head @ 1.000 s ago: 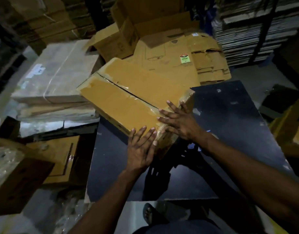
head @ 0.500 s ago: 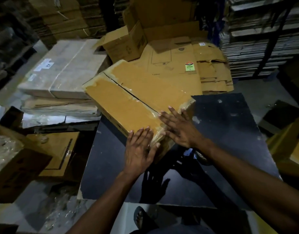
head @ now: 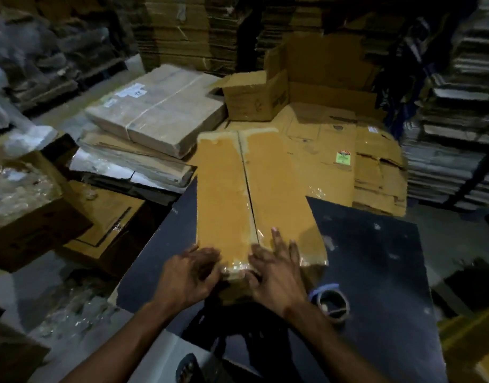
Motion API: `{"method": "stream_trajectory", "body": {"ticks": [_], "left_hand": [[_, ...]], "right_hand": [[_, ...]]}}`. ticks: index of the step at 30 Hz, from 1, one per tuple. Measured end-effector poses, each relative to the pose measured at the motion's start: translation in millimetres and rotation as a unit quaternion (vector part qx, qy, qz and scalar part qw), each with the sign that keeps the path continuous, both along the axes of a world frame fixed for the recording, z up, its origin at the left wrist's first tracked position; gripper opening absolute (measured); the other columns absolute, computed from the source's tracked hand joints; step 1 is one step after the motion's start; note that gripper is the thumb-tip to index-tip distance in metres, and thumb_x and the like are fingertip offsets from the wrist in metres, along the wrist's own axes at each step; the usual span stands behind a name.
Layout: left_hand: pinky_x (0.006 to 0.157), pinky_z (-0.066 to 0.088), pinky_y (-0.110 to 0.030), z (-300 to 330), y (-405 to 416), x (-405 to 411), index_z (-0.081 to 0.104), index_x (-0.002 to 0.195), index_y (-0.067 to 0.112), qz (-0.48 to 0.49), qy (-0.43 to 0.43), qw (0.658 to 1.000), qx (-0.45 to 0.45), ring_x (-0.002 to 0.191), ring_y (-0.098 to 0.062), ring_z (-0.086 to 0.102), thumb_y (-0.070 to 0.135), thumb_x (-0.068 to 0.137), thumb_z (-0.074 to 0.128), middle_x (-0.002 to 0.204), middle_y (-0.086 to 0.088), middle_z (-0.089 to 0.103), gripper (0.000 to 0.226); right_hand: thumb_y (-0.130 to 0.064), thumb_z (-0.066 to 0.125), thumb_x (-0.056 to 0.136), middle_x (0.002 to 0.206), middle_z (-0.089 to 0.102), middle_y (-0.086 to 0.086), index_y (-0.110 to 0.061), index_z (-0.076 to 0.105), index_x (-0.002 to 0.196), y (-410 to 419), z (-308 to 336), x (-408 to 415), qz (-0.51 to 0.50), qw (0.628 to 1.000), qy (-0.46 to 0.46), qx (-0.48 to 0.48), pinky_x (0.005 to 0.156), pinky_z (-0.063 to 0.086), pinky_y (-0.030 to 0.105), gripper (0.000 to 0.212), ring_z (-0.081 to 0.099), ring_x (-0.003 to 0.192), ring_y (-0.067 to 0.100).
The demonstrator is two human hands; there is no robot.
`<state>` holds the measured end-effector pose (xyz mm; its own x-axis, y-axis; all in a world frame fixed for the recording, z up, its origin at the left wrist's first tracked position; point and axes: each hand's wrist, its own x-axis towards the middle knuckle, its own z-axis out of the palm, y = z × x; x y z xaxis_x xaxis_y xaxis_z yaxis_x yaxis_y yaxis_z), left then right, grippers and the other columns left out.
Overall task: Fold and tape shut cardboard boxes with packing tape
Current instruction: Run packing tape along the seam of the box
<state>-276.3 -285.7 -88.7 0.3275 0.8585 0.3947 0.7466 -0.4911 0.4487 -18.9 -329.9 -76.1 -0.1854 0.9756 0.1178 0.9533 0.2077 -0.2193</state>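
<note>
1. Cardboard box (head: 249,194), long and closed, lies on the dark table (head: 376,272) with its far end reaching past the table's far edge; the two top flaps meet at a seam (head: 247,183) running lengthwise
2. Clear tape (head: 238,265) wraps glossily over the near end of the box and along the seam
3. Left hand (head: 189,275) rests against the near left corner of the box, fingers loosely bent and pressing on the taped end; motion blur hides whether any finger pinches the tape
4. Right hand (head: 276,272) lies flat on the near right part of the top, fingers straight and slightly spread, pointing away from the person, with the thumb at the box's near end face
5. Tape roll (head: 333,304) lies on the table just right of the right wrist, near but apart from the box
6. Flat cartons (head: 340,161) are stacked beyond the table, one bearing a small green label (head: 343,158)
7. Open box (head: 262,98) stands on those flat cartons, behind the closed box
8. Strapped bundle (head: 160,109) lies to the left of the open box, on further flattened board
9. Tall stacks (head: 182,31) of flattened cardboard fill the background, blurred
</note>
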Motion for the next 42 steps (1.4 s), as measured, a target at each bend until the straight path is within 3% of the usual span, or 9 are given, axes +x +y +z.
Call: {"method": "stream_trajectory", "body": {"ticks": [3,11,14,18,21,27,31,34,42], "left_hand": [[0.071,0.064,-0.032,18,9,-19,0.086,0.113,0.038,0.105,-0.055,0.991,-0.066,0.085,-0.001,0.078,0.064,0.097,0.064,0.100,0.017,0.083,0.038],[0.111,0.049,-0.041,54,126,7,0.056,0.159,0.028,0.187,-0.184,0.936,-0.232,0.142,-0.027,0.058,0.058,0.097,0.077,0.160,-0.002,0.058,0.072],[0.123,0.036,-0.047,62,172,25,0.025,0.174,0.019,0.188,-0.243,0.885,-0.351,0.160,-0.033,0.036,0.066,0.092,0.079,0.176,-0.005,0.033,0.108],[0.111,0.055,-0.049,25,205,33,0.059,0.146,0.034,0.168,-0.361,0.807,-0.437,0.125,-0.028,0.069,0.065,0.072,0.092,0.145,0.003,0.069,0.087],[0.103,0.061,-0.050,-49,232,29,0.058,0.144,0.048,0.134,-0.397,0.800,-0.429,0.112,-0.017,0.074,0.069,0.059,0.095,0.126,0.018,0.076,0.095],[0.100,0.061,-0.051,30,260,25,0.060,0.142,0.042,0.114,-0.392,0.825,-0.391,0.110,-0.021,0.073,0.078,0.067,0.085,0.121,0.013,0.077,0.087],[0.096,0.056,-0.039,98,286,62,0.063,0.140,0.027,0.044,-0.375,0.871,-0.315,0.111,-0.021,0.069,0.052,0.083,0.087,0.122,0.008,0.074,0.067],[0.098,0.057,-0.044,131,300,106,0.065,0.139,0.029,-0.002,-0.347,0.892,-0.288,0.110,-0.024,0.070,0.065,0.076,0.081,0.121,0.006,0.075,0.074],[0.098,0.060,-0.058,205,250,303,0.067,0.128,0.036,-0.166,-0.365,0.854,-0.330,0.105,-0.024,0.071,0.070,0.072,0.080,0.117,0.008,0.075,0.067]], "right_hand": [[-0.069,0.044,0.100,0.166,0.041,-0.014,-0.043,0.060,0.147,17,14,10,-0.014,0.998,0.066,0.004,0.127,0.012,0.068,0.056,0.002,0.165,0.028],[-0.077,0.055,0.094,0.172,0.027,0.016,-0.027,0.030,0.167,150,40,87,-0.237,0.961,0.126,-0.064,0.121,0.032,0.068,0.092,0.023,0.158,0.043],[-0.103,0.043,0.076,0.148,0.055,0.017,-0.023,0.035,0.157,199,28,100,-0.263,0.951,0.127,-0.105,0.099,0.055,0.062,0.114,0.055,0.131,0.040],[-0.082,0.064,0.085,0.104,0.066,0.004,-0.017,0.051,0.125,225,45,73,-0.299,0.924,0.182,-0.155,0.078,0.064,0.051,0.077,0.068,0.092,0.023],[-0.070,0.070,0.089,0.106,0.066,0.001,-0.022,0.057,0.118,218,72,50,-0.320,0.912,0.217,-0.134,0.079,0.065,0.049,0.057,0.067,0.093,0.020],[-0.057,0.074,0.094,0.140,0.064,0.006,-0.024,0.044,0.160,216,129,45,-0.317,0.923,0.214,-0.045,0.083,0.057,0.037,0.079,0.063,0.105,0.015],[-0.059,0.076,0.091,0.145,0.065,0.003,-0.028,0.059,0.150,206,171,68,-0.329,0.917,0.223,0.009,0.099,0.057,0.038,0.069,0.065,0.122,0.022],[-0.056,0.078,0.091,0.144,0.065,-0.003,-0.028,0.068,0.141,183,205,100,-0.353,0.910,0.209,0.058,0.100,0.045,0.027,0.059,0.060,0.128,0.015],[-0.054,0.077,0.093,0.140,0.068,-0.009,-0.033,0.073,0.133,43,300,228,-0.450,0.860,0.179,0.160,0.106,0.054,0.034,0.045,0.059,0.120,0.003]]}}
